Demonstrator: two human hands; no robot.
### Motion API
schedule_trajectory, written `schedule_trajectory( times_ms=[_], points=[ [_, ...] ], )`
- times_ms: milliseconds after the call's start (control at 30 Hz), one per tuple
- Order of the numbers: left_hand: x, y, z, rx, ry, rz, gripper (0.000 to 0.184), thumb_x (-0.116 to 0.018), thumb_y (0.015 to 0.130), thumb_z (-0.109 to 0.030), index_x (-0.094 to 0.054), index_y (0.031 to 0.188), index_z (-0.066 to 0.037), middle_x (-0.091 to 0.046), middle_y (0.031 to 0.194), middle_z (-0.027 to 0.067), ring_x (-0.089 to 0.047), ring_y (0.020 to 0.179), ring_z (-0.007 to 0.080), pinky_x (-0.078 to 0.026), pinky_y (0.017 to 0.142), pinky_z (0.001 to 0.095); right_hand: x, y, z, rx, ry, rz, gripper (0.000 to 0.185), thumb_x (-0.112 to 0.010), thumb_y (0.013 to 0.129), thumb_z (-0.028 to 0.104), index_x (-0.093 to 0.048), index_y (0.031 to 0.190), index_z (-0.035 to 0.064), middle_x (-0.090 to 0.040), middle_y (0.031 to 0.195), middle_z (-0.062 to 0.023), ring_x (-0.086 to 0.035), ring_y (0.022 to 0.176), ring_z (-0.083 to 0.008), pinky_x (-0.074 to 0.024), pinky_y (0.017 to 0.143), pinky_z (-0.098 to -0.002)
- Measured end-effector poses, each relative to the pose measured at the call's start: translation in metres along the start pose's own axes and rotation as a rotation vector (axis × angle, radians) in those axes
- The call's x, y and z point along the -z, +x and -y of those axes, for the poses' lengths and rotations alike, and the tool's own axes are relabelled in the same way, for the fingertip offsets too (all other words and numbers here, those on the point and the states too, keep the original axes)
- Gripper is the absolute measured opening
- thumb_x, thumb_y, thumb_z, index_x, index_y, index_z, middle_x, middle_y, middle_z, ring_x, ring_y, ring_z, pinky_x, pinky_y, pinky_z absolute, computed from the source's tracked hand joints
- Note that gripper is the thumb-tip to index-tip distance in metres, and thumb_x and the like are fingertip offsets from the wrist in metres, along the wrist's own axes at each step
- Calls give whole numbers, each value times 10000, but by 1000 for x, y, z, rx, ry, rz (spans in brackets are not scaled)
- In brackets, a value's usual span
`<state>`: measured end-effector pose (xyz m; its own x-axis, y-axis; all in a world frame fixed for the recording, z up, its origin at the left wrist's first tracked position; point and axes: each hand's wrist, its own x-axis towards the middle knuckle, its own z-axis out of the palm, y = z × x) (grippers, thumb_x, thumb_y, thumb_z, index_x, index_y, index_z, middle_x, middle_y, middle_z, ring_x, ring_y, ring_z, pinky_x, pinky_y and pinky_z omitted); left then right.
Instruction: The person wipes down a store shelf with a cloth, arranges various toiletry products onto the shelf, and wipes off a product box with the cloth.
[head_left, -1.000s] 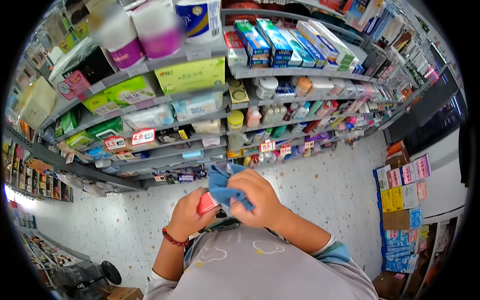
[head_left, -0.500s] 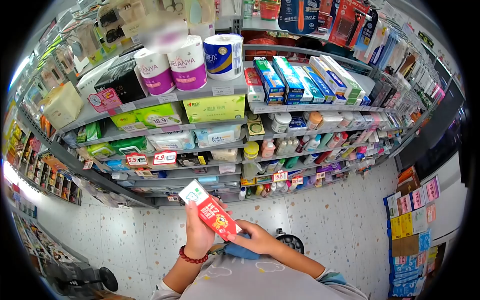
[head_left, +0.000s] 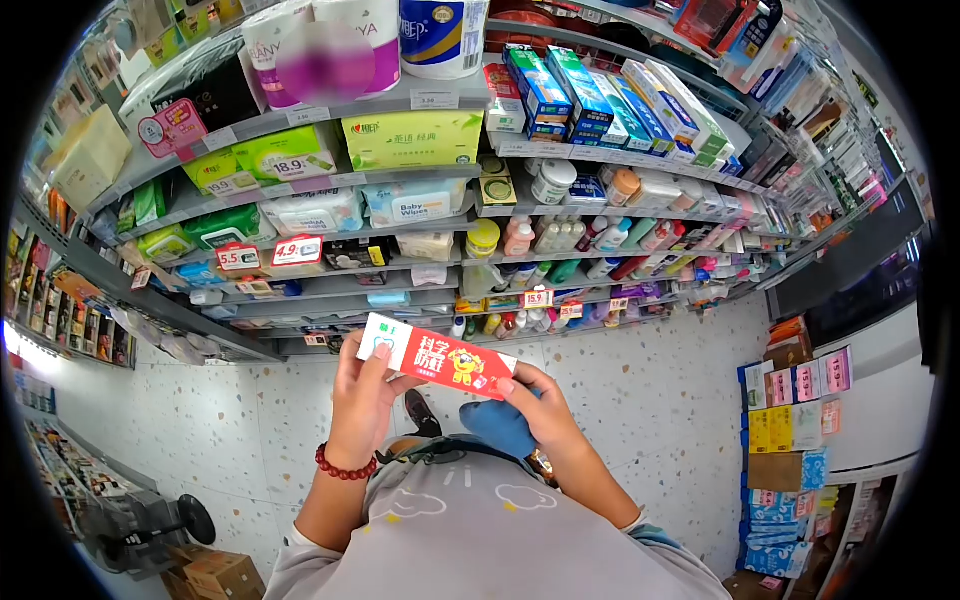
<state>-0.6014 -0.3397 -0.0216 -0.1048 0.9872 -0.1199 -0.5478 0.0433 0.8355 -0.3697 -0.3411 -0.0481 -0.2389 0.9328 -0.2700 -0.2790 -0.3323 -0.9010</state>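
A red and white toothpaste box (head_left: 438, 357) is held in front of my body, almost level, its right end a little lower. Its printed face with a yellow cartoon figure and a tooth picture is turned up to me. My left hand (head_left: 362, 385) grips the white end, thumb on top and fingers underneath. At the red end, my right hand (head_left: 540, 405) pinches the corner with the thumb on the face. A red bead bracelet (head_left: 346, 464) circles my left wrist.
Ahead stands a shelf rack with toothpaste boxes (head_left: 590, 100), a green tissue pack (head_left: 412, 138), baby wipes (head_left: 415, 200) and toilet rolls (head_left: 440, 35). Several stacked cartons (head_left: 785, 470) stand at the right. Lower left are a black fan-like object (head_left: 195, 519) and a cardboard box (head_left: 225, 577).
The toothpaste box has turned from steeply slanted to nearly level and risen slightly. My right hand has moved right and up with its end. The view has tilted down, showing a shoe.
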Motion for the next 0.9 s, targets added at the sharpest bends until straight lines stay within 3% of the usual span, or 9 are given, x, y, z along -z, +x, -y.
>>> schedule_trajectory(
  times_ms=[267,533,700,800,900],
  points=[
    [16,7,2,11,-77,-9,287,-490,1052,-275,-475,1238,-56,-640,1195,130,-679,1060,236,-597,833,434,6,14,23,-18,0,-47,192,-698,980,227,-679,1029,42,-670,983,18,-567,886,-41,-465,786,-217],
    [26,13,-7,23,-50,37,424,-605,998,-115,-430,1377,-41,-561,1268,102,-630,1146,207,-607,889,411,-5,33,42,-11,-115,-18,209,-677,995,256,-678,1026,49,-664,966,26,-559,877,-41,-457,771,-217],
    [34,24,-9,23,-44,15,446,-615,996,-123,-426,1389,-31,-561,1268,98,-629,1141,199,-610,885,398,-7,47,46,5,-164,9,202,-665,1000,253,-673,1010,51,-664,973,28,-551,896,-44,-456,791,-235],
    [38,34,-14,34,-25,0,431,-582,1003,-113,-425,1396,-30,-564,1257,108,-640,1129,208,-607,884,407,-1,57,45,-31,-245,70,236,-672,993,254,-686,1086,37,-680,1033,4,-572,954,-67,-471,844,-257],
    [41,46,-22,60,-12,4,416,-547,1010,-100,-425,1399,-18,-578,1248,114,-649,1133,219,-599,897,423,1,64,55,-151,-387,277,410,-699,975,246,-639,1291,-9,-687,1185,-72,-603,1076,-126,-481,946,-292]
  ],
)
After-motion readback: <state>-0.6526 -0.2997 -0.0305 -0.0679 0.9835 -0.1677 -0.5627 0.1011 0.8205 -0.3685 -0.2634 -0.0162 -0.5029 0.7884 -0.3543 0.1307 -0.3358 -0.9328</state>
